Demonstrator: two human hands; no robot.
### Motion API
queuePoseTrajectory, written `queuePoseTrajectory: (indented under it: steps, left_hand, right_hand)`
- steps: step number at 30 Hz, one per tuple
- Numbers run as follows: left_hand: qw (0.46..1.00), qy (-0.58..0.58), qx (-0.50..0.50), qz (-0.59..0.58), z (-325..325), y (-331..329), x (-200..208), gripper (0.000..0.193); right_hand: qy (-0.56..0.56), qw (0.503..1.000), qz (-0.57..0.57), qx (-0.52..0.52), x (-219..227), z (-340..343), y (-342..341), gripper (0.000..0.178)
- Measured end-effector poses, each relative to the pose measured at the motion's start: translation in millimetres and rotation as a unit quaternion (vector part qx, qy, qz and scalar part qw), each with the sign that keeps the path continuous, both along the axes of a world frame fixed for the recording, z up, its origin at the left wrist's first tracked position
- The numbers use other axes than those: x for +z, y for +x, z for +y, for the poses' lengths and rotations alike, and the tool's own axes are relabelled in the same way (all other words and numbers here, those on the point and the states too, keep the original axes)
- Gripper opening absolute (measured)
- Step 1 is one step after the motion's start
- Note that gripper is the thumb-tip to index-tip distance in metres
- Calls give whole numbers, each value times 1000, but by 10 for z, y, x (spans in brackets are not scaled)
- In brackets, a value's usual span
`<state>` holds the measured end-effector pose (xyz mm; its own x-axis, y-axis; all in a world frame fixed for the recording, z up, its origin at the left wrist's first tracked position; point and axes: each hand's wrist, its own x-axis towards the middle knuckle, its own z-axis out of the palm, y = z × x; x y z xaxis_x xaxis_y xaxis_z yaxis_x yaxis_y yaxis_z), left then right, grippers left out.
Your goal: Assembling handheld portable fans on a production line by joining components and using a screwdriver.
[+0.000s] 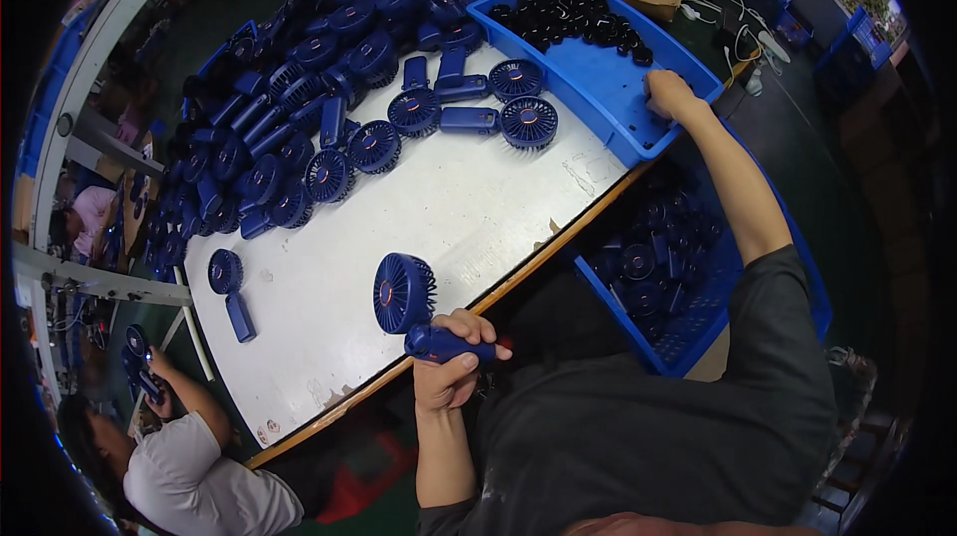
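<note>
My left hand (451, 368) is wrapped round the handle of a dark blue handheld fan (403, 294), held over the near edge of the white table. The fan's round grille faces up and to the left, above the hand. My right hand (670, 95) reaches into the near right end of a blue plastic bin (588, 95). Its fingers are curled down by a few small dark bits on the bin's floor, and what they pinch, if anything, is hidden. Small black parts (570, 15) lie heaped at the bin's far end.
Many blue fans (349, 47) are piled across the table's (478, 199) far and left sides. One fan (231, 289) lies alone at the left. Below the table's right edge stands a blue crate (688, 342) of fans. A co-worker (199, 471) handles fans at lower left.
</note>
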<state>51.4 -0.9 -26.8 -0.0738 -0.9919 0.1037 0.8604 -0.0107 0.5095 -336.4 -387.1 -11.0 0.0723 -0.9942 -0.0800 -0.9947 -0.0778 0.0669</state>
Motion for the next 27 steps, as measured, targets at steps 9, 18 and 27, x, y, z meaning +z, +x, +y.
queuePoseTrajectory:
  steps: [9, 18, 27]
  left_hand:
    - [990, 112, 5, -82, -53, -44, 48, 24]
    - [972, 171, 87, -138, -231, -234, 147, 30]
    - [938, 187, 211, -203, -100, -193, 51, 21]
  right_hand:
    - [-106, 953, -271, 85, 453, 229, 355, 25]
    - [122, 731, -515, 431, 602, 2242, 2136, 20]
    - [340, 722, -583, 157, 287, 2708, 2472, 22]
